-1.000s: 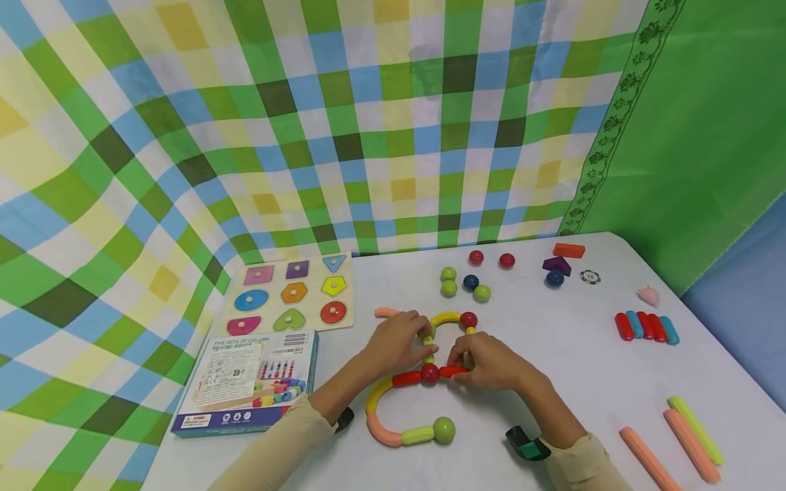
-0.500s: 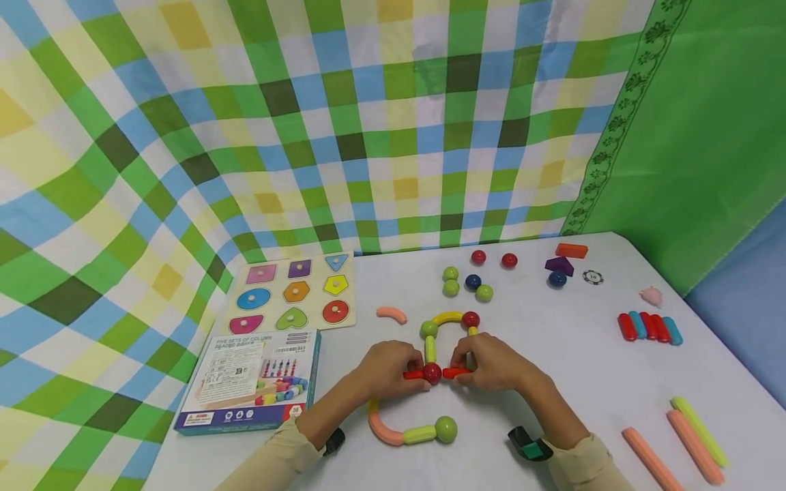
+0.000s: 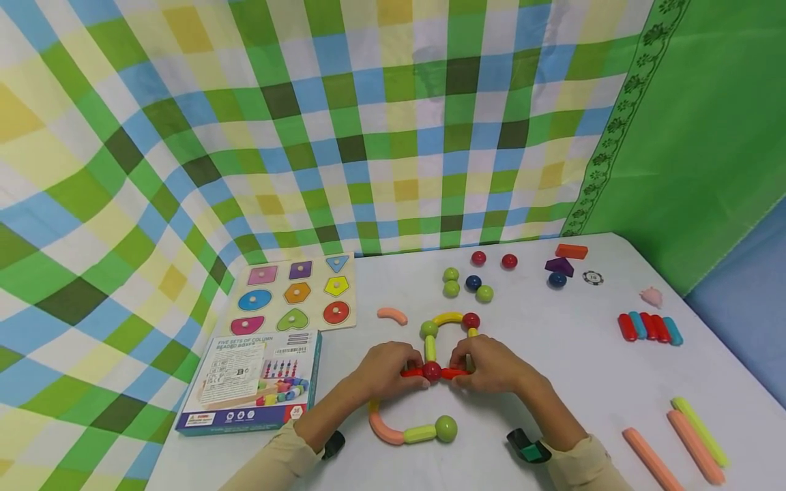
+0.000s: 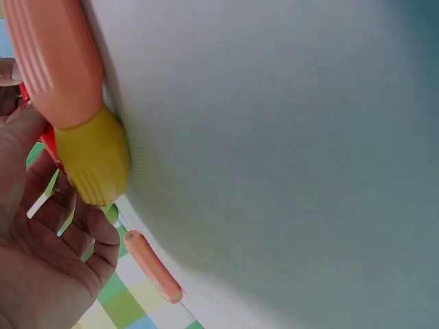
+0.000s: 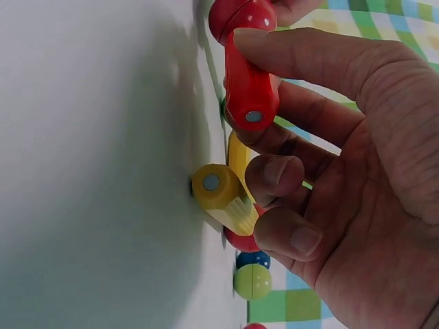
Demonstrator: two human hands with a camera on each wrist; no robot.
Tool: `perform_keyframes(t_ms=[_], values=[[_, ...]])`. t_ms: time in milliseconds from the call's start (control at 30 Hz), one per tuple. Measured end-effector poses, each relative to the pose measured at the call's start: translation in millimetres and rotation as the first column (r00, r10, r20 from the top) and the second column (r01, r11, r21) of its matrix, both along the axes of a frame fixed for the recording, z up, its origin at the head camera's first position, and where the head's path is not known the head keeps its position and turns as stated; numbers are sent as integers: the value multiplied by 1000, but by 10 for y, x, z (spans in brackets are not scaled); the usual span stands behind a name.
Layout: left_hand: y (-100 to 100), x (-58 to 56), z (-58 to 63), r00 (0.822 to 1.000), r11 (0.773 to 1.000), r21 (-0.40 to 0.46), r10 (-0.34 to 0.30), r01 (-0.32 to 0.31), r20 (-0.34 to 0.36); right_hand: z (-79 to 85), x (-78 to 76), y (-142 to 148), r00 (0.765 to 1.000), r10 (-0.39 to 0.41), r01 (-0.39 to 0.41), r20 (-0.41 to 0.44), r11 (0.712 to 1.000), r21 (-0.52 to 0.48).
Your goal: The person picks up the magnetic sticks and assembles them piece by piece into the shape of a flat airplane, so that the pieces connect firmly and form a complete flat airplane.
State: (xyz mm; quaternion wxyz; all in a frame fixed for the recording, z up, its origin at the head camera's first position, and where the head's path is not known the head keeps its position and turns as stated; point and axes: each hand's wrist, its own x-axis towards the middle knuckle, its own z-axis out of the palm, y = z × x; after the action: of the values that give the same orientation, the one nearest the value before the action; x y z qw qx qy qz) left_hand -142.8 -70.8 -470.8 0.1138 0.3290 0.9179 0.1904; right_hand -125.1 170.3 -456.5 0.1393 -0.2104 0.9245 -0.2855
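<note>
My left hand [image 3: 389, 368] pinches the left red stick [image 3: 413, 373], whose end meets a red ball [image 3: 432, 371]. From the other side my right hand [image 3: 491, 365] holds a second red stick [image 5: 251, 89] between thumb and fingers, one end against that ball and a round metal disc on its free end. Behind the ball a light green stick [image 3: 430, 348] leads to a green ball [image 3: 429, 329], a yellow curved stick [image 3: 448, 318] and another red ball [image 3: 471, 320]. A yellow stick [image 5: 226, 199] passes by my right fingertips. Below the left hand, a salmon curved stick [image 3: 385, 431] continues the chain.
A larger green ball [image 3: 446, 428] ends the chain in front. A loose salmon piece [image 3: 392, 314] lies behind. At left are a shape puzzle board [image 3: 316, 273] and a box [image 3: 248, 382]. Several balls [image 3: 473, 283] sit at the back; long sticks [image 3: 694, 443] lie at right.
My left hand has come down from the light green stick to the left red stick. The right red stick, apart from the red ball half a second ago, now meets it.
</note>
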Motion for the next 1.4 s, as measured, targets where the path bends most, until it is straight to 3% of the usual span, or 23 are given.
perform_keyframes(t_ms=[333,567,800,867,967,1067,1133,1400], values=[[-24,9,7,1000,1000,6,-8,8,-5,17,-11,65,999,1,1,46,998,-55],[-32,11,0,1000,1000,-17,-24,23,-9,-49,-82,165,998,-54,55,7,997,-61],[-37,19,9,999,999,-21,-29,29,-20,-80,-163,298,997,-71,77,37,979,-190],[-37,22,9,999,999,-15,-29,29,-20,-66,-226,364,993,-115,119,28,968,-222],[-37,19,3,999,999,-7,-37,37,-22,-60,-392,485,962,-268,249,-54,941,-231],[-39,16,-5,999,999,-1,-38,38,-19,-100,-602,598,890,-427,401,-158,900,-174],[-43,17,-9,999,999,-1,-34,34,-8,-144,-730,652,862,-467,451,-195,884,-125],[-48,0,-29,999,999,3,-35,35,1,-261,-988,683,878,-431,440,-209,898,-3]])
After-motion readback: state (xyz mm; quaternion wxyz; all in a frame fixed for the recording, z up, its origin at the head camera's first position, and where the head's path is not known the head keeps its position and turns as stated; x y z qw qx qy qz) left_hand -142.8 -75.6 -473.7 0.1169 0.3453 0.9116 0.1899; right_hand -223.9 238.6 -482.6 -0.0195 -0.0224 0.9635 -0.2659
